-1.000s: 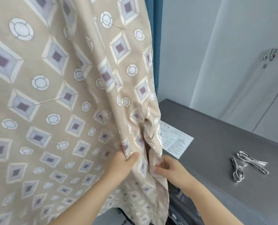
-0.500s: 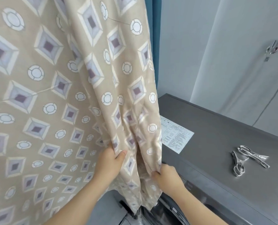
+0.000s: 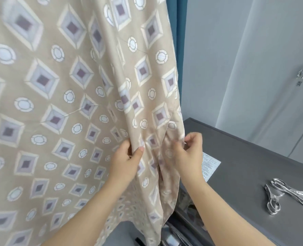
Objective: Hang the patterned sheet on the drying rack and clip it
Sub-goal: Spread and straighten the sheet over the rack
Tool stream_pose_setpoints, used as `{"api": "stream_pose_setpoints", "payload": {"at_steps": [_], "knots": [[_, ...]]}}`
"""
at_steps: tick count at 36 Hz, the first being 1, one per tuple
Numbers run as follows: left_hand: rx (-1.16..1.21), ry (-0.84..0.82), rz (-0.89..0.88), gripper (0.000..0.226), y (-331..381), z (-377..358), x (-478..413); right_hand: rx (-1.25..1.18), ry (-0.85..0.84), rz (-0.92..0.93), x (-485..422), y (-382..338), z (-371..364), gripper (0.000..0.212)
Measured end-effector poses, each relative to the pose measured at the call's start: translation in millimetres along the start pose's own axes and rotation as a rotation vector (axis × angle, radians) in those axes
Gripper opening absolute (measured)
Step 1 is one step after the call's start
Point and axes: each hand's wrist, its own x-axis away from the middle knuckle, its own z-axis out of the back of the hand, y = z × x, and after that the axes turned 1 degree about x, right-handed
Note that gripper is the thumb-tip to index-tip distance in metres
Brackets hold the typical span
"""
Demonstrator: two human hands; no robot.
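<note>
Patterned sheet (image 3: 58,103) hangs; clips (image 3: 289,192) lie loose.
Beige with diamonds and circles, it drapes in folds at left; two metal clips touch, near right.

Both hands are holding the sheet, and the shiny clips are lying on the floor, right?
Not the floor: the head view shows the metal clips lying on the grey appliance top. The left hand and right hand do both hold the patterned sheet.

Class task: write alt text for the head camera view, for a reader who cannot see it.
A beige patterned sheet hangs; the left hand and right hand pinch folds near its right edge. Two metal clips lie on a grey top nearby.
</note>
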Motion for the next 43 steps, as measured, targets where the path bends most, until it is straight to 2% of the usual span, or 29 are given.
{"api": "stream_pose_setpoints", "payload": {"at_steps": [4, 9, 11, 15, 16, 18, 20, 23, 24, 26, 28, 29, 31, 34, 37, 40, 43], "knots": [[0.071, -0.025, 0.004, 0.026, 5.3, 9.7, -2.9, 0.023, 0.040, 0.145, -6.6, -15.5, -9.2, 0.034], [0.119, 0.114, -0.088, 0.026, 25.9, 20.5, -9.5, -0.119, 0.094, 0.188, -7.1, -27.0, -22.3, 0.032], [0.113, 0.134, -0.123, 0.026, 35.4, 23.8, -13.9, -0.108, 0.045, 0.174, -6.3, -30.3, -25.4, 0.024], [0.064, 0.132, -0.164, 0.021, 43.1, 25.6, -20.6, 0.083, -0.100, 0.166, -6.1, -32.5, -32.8, 0.014], [0.057, 0.131, -0.165, 0.019, 44.2, 25.4, -21.2, 0.103, -0.109, 0.176, -5.7, -35.6, -33.8, 0.015], [0.055, 0.135, -0.164, 0.020, 44.9, 26.9, -21.0, 0.089, -0.109, 0.162, -7.7, -38.2, -34.5, 0.031], [0.066, 0.132, -0.162, 0.021, 45.1, 28.4, -20.8, -0.022, -0.054, 0.132, -13.0, -44.5, -28.7, 0.027], [0.101, 0.139, -0.174, 0.020, 46.7, 32.9, -19.7, -0.385, 0.020, 0.047, -27.2, -56.7, -10.5, 0.024], [0.111, 0.140, -0.182, 0.023, 46.5, 33.9, -19.3, -0.494, -0.019, -0.018, -28.7, -61.2, -4.1, 0.022], [0.128, 0.127, -0.183, 0.026, 46.6, 34.1, -17.6, -0.507, -0.211, -0.108, -30.7, -59.1, 5.0, 0.005], [0.151, 0.109, -0.173, 0.027, 47.6, 34.0, -15.4, -0.376, -0.422, -0.155, -25.6, -54.9, 6.6, 0.024], [0.152, 0.100, -0.173, 0.027, 48.1, 35.0, -14.4, -0.341, -0.483, -0.162, -24.3, -53.1, 6.0, 0.025], [0.142, 0.093, -0.177, 0.027, 46.0, 35.5, -14.4, -0.423, -0.510, -0.165, -24.4, -59.6, 5.7, 0.022], [0.154, 0.110, -0.183, 0.025, 41.6, 43.5, -20.3, -0.663, -0.423, -0.154, -37.4, -68.8, 5.3, 0.031], [0.147, 0.152, -0.210, 0.028, 46.4, 53.8, -28.2, -0.609, -0.536, -0.187, -40.0, -73.3, -0.9, 0.033], [0.156, 0.169, -0.240, 0.028, 57.4, 60.5, -36.0, -0.549, -0.674, -0.266, -41.0, -78.3, -9.6, 0.023], [0.128, 0.153, -0.265, 0.027, 66.2, 68.0, -41.5, -0.733, -0.648, -0.259, -51.4, -92.5, -18.4, 0.041]]}}
